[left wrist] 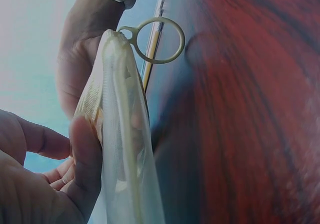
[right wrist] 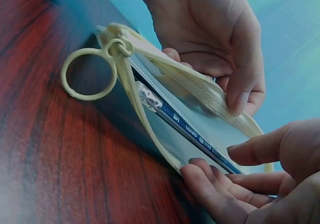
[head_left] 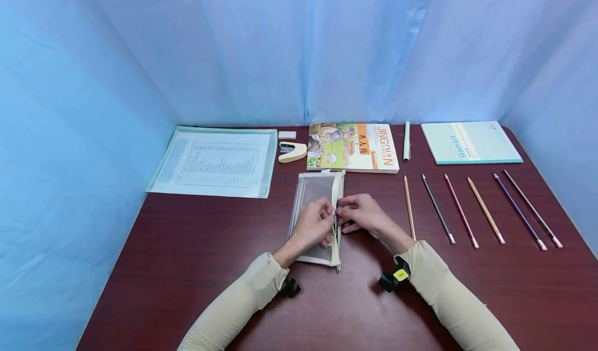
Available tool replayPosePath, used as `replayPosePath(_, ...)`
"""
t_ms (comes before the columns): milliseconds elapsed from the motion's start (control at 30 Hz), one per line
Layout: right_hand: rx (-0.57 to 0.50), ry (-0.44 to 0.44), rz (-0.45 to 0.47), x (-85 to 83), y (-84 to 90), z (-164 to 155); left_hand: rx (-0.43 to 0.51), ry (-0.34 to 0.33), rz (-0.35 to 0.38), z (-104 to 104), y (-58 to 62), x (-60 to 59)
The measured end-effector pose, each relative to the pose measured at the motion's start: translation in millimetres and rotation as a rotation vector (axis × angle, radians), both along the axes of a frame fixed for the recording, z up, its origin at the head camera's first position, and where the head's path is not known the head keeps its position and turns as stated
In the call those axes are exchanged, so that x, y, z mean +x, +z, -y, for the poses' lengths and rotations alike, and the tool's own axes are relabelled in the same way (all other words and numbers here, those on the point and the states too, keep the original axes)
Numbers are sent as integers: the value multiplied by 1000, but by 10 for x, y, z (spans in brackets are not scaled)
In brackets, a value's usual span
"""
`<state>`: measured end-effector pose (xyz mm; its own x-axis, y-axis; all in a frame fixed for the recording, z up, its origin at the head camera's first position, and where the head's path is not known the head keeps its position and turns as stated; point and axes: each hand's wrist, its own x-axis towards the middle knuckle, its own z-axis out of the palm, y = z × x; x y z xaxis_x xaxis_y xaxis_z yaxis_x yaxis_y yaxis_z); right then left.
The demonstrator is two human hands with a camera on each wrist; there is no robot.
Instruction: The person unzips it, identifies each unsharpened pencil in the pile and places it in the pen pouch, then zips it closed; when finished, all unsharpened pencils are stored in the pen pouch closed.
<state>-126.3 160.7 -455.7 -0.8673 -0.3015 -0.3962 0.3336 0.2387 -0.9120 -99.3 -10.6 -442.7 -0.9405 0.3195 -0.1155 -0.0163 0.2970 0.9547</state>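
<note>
A translucent zip pouch (head_left: 308,190) with cream edging lies in front of me, its zipper side parted. Along the left zipper edge, my left hand (head_left: 316,222) pinches the cream tape between thumb and fingers. A dark blue pencil (right wrist: 182,125) lies lengthwise in the opening, its silver-banded end toward the zipper's ring pull (right wrist: 64,78). At the pencil's other end, my right hand (head_left: 364,215) holds it between thumb and fingers, right at the pouch's right edge. The pencil's far tip is hidden behind those fingers.
Several pencils (head_left: 461,211) lie in a row at right. Behind the pouch are a book (head_left: 341,148), a cream stapler (head_left: 293,153), an eraser (head_left: 287,135) and a pale pen (head_left: 406,140). A document folder (head_left: 215,159) lies left, a notebook (head_left: 472,143) back right.
</note>
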Motion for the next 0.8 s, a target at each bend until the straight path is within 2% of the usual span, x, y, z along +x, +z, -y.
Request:
replayPosePath(267, -24, -17, -23, 24, 82, -57, 8, -8, 7, -3, -5, -14)
replayPosePath(433, -16, -28, -56, 6, 178, -273, 11, -6, -3, -8, -1, -10)
replayPosePath(600, 62, -27, -165, -20, 317, -741, 22, -3, -12, 3, 11, 4)
replayPosePath(800, 158, -83, -255, 20, 424, -1550, 33, 3, 8, 18, 25, 10)
